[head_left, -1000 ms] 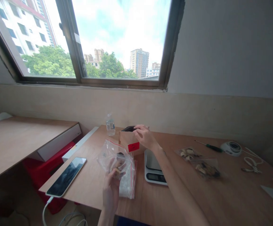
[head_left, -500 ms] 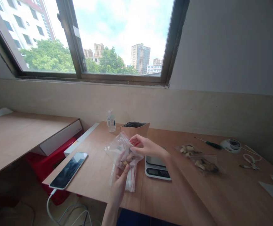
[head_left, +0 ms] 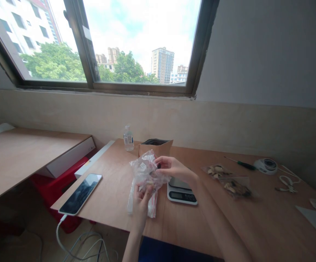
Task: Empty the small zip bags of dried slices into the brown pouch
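Observation:
My left hand point(head_left: 142, 202) holds the lower part of a clear zip bag point(head_left: 146, 171) with brown pieces inside, lifted above the wooden table point(head_left: 174, 225). My right hand point(head_left: 171, 168) pinches the bag's top edge from the right. More clear bags with red zip lines lie on the table under it. Just behind stands an open brown paper bag point(head_left: 155, 147). A small digital scale point(head_left: 182, 191) sits right of my hands.
A phone point(head_left: 80, 193) on a white cable lies at the table's left edge. A small bottle point(head_left: 128, 138) stands at the back. Filled clear bags point(head_left: 230, 181), a screwdriver point(head_left: 242, 164), a round white device point(head_left: 266, 166) and white pliers point(head_left: 286, 183) lie to the right.
My right hand left the brown paper bag and came to the clear bag's top edge. My left hand raised the bag slightly and now both hands hold it.

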`<state>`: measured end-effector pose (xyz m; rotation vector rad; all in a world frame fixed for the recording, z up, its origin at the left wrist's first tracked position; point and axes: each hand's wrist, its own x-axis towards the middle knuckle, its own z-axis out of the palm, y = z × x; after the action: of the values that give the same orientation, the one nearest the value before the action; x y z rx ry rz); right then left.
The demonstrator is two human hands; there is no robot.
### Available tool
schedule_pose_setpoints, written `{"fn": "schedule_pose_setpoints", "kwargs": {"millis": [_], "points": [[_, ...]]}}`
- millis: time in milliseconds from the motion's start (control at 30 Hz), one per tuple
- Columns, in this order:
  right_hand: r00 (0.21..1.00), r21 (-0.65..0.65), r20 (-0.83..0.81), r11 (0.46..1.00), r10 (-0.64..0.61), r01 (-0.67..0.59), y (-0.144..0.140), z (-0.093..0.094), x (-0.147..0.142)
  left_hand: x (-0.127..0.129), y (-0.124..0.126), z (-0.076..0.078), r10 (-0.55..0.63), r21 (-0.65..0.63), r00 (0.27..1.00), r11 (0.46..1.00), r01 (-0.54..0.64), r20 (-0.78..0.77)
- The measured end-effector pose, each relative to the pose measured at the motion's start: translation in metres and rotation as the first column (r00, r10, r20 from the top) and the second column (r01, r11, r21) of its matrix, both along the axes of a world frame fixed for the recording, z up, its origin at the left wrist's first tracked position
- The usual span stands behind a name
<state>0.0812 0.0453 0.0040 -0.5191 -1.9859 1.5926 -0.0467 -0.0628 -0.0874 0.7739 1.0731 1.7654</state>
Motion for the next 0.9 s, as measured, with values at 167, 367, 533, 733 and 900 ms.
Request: {"fn": "schedule_pose_setpoints", "kwargs": {"millis": [167, 367, 533, 733, 900], "points": [[0.998, -0.092, -0.05, 0.995, 0.031, -0.036, -0.015, -0.003, -0.005, 0.004, 0.0, -0.002, 0.045, 0.038, 0.998, 0.998, -0.044, -0.033], [0.998, -0.044, -0.021, 0.997, -0.059, 0.058, -0.017, -0.027, -0.01, 0.008, 0.003, -0.001, 0.025, 0.042, 0.971, 0.998, -0.036, 0.237], [0.998, -0.005, 0.024, 0.999, -0.053, 0.054, -0.015, -0.039, -0.01, 0.007, 0.003, -0.002, 0.042, 0.048, 0.965, 0.997, -0.056, 0.258], [0.993, -0.027, -0.033, 0.993, -0.116, 0.115, -0.015, -0.041, -0.01, 0.009, 0.004, -0.001, 0.068, 0.005, 0.967, 0.997, -0.072, 0.246], [0.98, -0.06, -0.088, 0.983, -0.177, 0.172, -0.013, -0.031, -0.001, 0.004, 0.005, 0.001, 0.115, -0.026, 0.962, 0.993, -0.112, 0.247]]}}
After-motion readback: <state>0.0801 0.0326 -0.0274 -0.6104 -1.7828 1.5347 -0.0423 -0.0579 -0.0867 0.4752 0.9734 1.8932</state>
